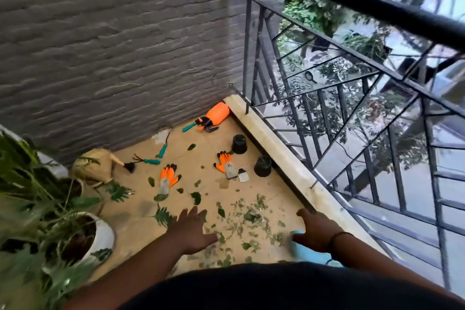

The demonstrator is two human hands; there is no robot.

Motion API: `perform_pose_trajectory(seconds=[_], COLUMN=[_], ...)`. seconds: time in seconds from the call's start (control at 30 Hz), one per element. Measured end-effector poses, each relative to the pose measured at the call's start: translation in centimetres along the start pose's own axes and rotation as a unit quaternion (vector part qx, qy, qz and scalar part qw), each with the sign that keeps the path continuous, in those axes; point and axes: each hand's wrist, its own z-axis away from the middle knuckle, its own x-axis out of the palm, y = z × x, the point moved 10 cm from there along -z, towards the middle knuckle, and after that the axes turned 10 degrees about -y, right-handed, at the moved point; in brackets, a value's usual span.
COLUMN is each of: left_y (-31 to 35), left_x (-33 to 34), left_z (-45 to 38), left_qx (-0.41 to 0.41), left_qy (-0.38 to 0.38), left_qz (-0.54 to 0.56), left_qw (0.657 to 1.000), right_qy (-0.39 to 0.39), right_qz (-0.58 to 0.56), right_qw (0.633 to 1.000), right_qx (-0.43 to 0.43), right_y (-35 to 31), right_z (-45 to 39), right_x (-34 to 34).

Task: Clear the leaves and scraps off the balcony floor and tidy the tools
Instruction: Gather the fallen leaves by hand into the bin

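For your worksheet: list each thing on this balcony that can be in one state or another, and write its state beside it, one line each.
Left hand: open, fingers spread above the leaves.
Right hand: touching a blue thing; grip unclear.
Orange sprayer: lying on its side in the corner.
Two black pots: tipped over by the ledge.
Orange gloves: lying flat, apart.
Leaf scraps: scattered, not gathered.
Hand rake: lying on the floor.

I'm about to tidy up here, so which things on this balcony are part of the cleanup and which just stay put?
Part of the job: leaf scraps, two orange gloves, hand rake, orange sprayer, two black pots.

Staying put: potted plants, railing, brick wall.
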Motion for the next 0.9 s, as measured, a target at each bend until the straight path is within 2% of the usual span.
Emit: perform_pose_trajectory(seconds=[0.2,0.37,0.53,0.77,0.9], left_y=[1.7,3.4,2.4,1.3,1.6], left_x=[-2.9,-4.5,-6.6,-10.5,-10.0], left_z=[-4.0,-7.4,-9.7,-13.5,-16.1], left_qx=[0.012,0.025,0.007,-0.02,0.01], left_qy=[-0.014,-0.034,-0.064,-0.05,-0.076], left_qz=[-0.033,-0.061,-0.093,-0.028,-0.029], left_qw=[0.999,0.997,0.994,0.998,0.997], right_qy=[-0.011,-0.058,-0.112,-0.134,-0.136], right_qz=[-0.011,-0.049,-0.063,-0.039,-0.061], right_qw=[1.0,0.997,0.992,0.99,0.989], right_qx=[0.009,0.006,0.004,-0.007,0.018], right_y=[-0.2,0.6,1.5,1.8,1.5], right_z=[-2.0,-6.6,-11.5,-16.7,-18.9], right_x=[-0.5,0.0,-0.3,-2.8,-3.1])
